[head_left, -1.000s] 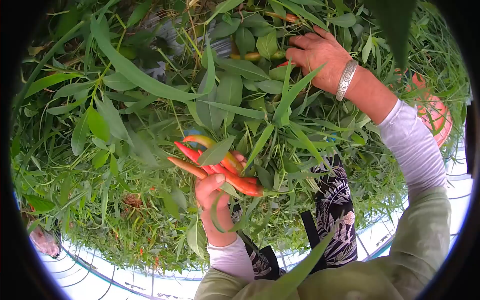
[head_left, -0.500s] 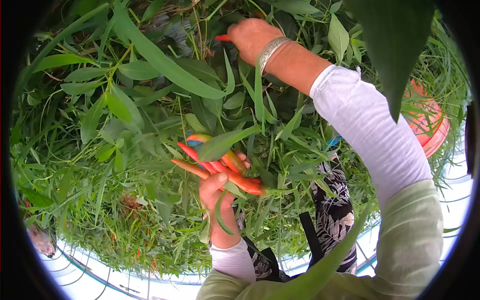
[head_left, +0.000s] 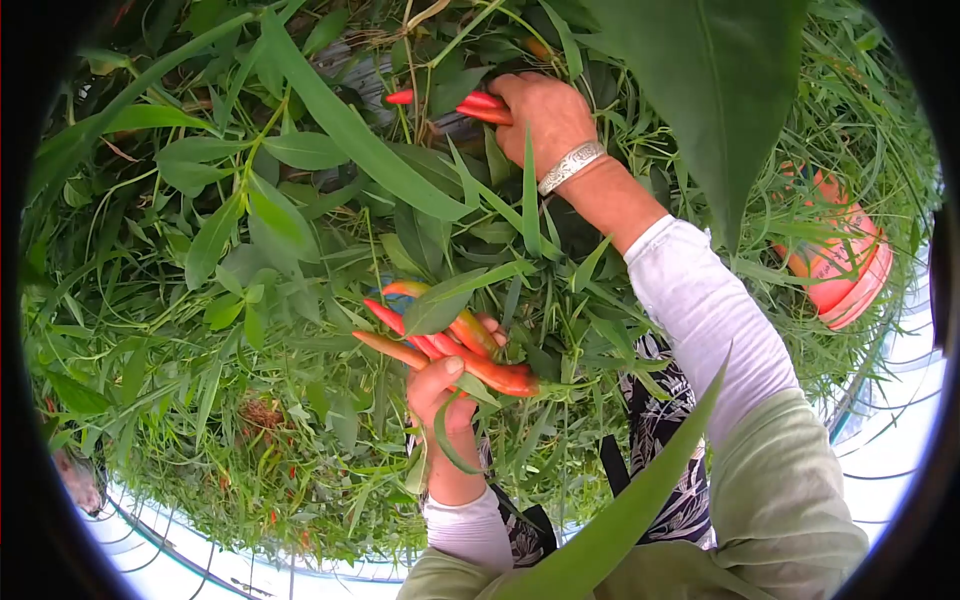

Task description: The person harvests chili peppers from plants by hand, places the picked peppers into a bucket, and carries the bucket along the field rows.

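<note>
My left hand point(head_left: 440, 395), low in the middle, is closed around several chili peppers point(head_left: 497, 374), red and orange with some green-yellow. A leaf lies across part of this bunch. Up among the plants, my right hand point(head_left: 548, 118), with a silver bangle on its wrist, has its fingers closed at red chili peppers point(head_left: 484, 107) that stick out to the left. Its fingertips are partly hidden, so I cannot tell whether these peppers are still on the stem. Another red tip point(head_left: 400, 97) shows just left of them, beyond a leaf.
Dense green leaves point(head_left: 300, 150) surround both hands. A large blurred leaf point(head_left: 700, 90) hangs close to the camera at upper right, and a long blade point(head_left: 630, 500) crosses my front. An orange-red container point(head_left: 845, 265) lies in the grass at right.
My right hand has shifted right and slightly down, and more red peppers now show at its fingers. My left hand keeps its bunch, nearly in the same place.
</note>
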Action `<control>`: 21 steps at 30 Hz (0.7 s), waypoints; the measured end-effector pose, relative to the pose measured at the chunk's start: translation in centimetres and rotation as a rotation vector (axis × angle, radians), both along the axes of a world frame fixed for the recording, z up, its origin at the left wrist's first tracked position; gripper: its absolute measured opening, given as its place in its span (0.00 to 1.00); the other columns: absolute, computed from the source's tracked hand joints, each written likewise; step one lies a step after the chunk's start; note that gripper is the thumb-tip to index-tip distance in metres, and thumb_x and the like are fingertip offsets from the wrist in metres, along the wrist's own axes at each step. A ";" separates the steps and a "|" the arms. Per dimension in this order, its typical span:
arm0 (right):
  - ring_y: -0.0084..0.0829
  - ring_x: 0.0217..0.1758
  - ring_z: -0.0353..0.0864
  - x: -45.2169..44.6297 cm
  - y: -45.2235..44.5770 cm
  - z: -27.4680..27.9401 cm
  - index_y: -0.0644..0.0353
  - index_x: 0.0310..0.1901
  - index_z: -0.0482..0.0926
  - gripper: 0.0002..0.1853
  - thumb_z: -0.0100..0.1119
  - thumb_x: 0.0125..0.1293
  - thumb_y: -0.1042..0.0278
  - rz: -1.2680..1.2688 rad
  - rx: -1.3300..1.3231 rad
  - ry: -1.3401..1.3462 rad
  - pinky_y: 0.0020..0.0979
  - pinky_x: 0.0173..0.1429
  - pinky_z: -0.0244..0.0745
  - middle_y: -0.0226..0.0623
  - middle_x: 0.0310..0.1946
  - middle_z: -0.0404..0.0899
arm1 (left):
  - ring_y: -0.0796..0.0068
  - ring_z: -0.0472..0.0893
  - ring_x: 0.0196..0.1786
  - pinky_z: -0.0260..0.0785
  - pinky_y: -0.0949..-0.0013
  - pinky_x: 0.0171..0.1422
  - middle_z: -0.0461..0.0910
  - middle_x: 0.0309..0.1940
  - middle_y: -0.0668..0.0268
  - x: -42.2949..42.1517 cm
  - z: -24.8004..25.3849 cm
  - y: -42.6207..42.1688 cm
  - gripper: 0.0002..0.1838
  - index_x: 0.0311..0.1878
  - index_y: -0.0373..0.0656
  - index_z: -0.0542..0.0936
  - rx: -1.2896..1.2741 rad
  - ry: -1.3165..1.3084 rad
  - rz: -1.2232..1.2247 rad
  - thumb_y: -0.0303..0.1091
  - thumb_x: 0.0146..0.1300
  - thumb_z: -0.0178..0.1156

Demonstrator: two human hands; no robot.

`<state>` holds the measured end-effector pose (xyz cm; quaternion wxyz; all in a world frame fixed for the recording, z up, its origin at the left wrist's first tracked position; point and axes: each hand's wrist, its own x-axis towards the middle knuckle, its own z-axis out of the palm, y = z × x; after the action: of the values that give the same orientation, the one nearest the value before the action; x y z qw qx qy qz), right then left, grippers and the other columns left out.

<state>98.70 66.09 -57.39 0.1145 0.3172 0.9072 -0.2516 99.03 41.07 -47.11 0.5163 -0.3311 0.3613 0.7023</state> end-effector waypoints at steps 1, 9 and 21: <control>0.45 0.36 0.79 0.8 0.0 0.7 0.61 0.40 0.76 0.17 0.58 0.43 0.76 0.002 0.003 0.001 0.40 0.41 0.74 0.44 0.30 0.78 | 0.52 0.77 0.43 0.71 0.55 0.53 0.75 0.44 0.46 0.0 0.1 0.1 0.29 0.54 0.35 0.67 -0.024 0.026 -0.003 0.31 0.46 0.60; 0.42 0.33 0.77 4.4 0.5 3.9 0.62 0.33 0.75 0.13 0.59 0.41 0.79 -0.264 -0.276 0.212 0.35 0.39 0.73 0.43 0.28 0.76 | 0.55 0.77 0.44 0.69 0.55 0.55 0.75 0.44 0.47 0.0 0.2 0.4 0.29 0.55 0.36 0.67 -0.038 0.011 0.030 0.31 0.47 0.60; 0.38 0.31 0.73 4.9 1.0 6.8 0.65 0.34 0.74 0.13 0.63 0.47 0.69 -0.182 -0.371 0.359 0.32 0.36 0.69 0.40 0.27 0.72 | 0.53 0.77 0.45 0.70 0.55 0.54 0.75 0.43 0.47 -0.4 0.0 0.4 0.30 0.56 0.36 0.67 -0.035 0.055 0.080 0.32 0.47 0.59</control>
<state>103.56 67.05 -50.58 -0.0151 0.3214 0.8192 -0.4748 98.64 41.46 -47.09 0.4719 -0.3348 0.3743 0.7246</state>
